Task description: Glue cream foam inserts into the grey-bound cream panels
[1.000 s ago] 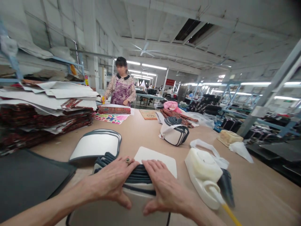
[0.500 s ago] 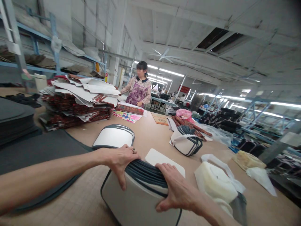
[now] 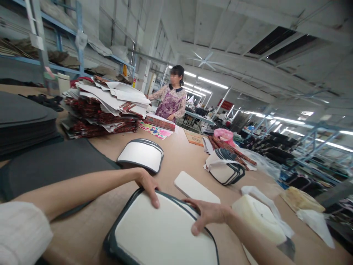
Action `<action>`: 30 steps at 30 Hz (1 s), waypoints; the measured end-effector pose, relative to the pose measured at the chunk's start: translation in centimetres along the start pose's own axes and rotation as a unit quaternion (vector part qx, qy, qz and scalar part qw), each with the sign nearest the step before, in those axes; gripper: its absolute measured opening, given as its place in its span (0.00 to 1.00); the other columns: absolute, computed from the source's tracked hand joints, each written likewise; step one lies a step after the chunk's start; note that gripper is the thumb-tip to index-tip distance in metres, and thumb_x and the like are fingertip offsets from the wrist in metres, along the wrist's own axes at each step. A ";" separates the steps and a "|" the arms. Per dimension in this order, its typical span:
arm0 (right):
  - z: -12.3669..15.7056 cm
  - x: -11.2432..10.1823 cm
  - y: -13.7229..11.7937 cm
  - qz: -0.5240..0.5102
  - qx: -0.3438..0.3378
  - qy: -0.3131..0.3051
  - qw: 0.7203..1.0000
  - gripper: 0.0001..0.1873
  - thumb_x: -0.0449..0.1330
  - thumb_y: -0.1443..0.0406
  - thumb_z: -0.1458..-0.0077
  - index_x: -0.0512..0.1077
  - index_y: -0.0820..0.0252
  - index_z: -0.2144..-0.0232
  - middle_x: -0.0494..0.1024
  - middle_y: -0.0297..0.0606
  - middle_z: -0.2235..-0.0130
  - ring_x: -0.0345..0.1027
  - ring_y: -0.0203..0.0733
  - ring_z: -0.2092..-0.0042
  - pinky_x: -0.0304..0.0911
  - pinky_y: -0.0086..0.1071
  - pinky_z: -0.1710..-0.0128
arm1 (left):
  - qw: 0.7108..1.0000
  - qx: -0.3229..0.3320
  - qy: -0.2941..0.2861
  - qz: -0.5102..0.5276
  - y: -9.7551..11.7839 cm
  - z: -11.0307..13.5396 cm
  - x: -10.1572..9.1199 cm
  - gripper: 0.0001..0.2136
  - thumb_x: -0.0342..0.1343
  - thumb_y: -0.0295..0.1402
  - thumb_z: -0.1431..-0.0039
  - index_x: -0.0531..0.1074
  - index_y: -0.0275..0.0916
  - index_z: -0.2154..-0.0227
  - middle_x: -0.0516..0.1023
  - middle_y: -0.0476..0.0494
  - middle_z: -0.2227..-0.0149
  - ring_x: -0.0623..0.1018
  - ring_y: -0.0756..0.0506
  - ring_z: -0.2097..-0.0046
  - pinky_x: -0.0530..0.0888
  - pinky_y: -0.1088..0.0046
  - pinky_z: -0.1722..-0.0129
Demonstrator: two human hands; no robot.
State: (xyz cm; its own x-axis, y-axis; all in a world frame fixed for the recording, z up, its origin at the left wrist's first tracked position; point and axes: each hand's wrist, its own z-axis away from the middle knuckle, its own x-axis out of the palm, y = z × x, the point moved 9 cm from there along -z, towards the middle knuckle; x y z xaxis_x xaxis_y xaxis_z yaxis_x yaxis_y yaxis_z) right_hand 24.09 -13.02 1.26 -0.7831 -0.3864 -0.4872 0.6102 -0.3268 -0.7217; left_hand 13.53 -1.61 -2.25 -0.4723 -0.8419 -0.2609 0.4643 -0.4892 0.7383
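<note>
In front of me a stack of white panels with dark green edging [image 3: 162, 235] leans back, its broad white face toward me. My left hand [image 3: 148, 184] grips its top edge, thumb on the white face and fingers behind, largely hidden. At the upper right corner my right hand [image 3: 209, 214] clasps the same stack, thumb in front and fingers over the edge. Just beyond lies a plain white rounded board [image 3: 195, 187]. Farther off rests a smaller pile of similar white panels [image 3: 143, 156]. A bundle of edged panels tied with a white strip [image 3: 223, 170] stands to the right.
Large dark grey sheets [image 3: 66, 165] cover the table's left side, near a tall dark stack [image 3: 27, 125]. Behind are piled patterned sheets [image 3: 107, 106] and a co-worker [image 3: 172, 97]. A yellowish-white container [image 3: 259, 217] and plastic bags [image 3: 303, 200] lie at the right.
The stack has tilted back, so its white front face shows more and its layered top edges less. Both hands have turned with it and still hold it. The view has shifted slightly left.
</note>
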 end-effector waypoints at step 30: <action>-1.4 7.2 -7.1 0.259 -0.249 0.339 0.869 0.27 0.47 0.74 0.45 0.57 0.54 0.44 0.65 0.35 0.42 0.51 0.38 0.39 0.50 0.41 0.40 | 0.837 0.148 0.424 -0.312 4.8 4.9 7.3 0.29 0.47 0.35 0.38 0.47 0.29 0.38 0.45 0.31 0.36 0.48 0.38 0.36 0.54 0.57 0.40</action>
State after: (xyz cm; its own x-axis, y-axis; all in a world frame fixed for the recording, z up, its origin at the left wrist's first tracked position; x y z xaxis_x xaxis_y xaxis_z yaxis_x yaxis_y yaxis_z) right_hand 13.92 -12.22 2.19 -0.4125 0.2826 -0.8660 0.9068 0.2181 -0.3607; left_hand 8.64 -8.97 2.44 0.2064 -0.3630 -0.9087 0.0599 -0.9222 0.3820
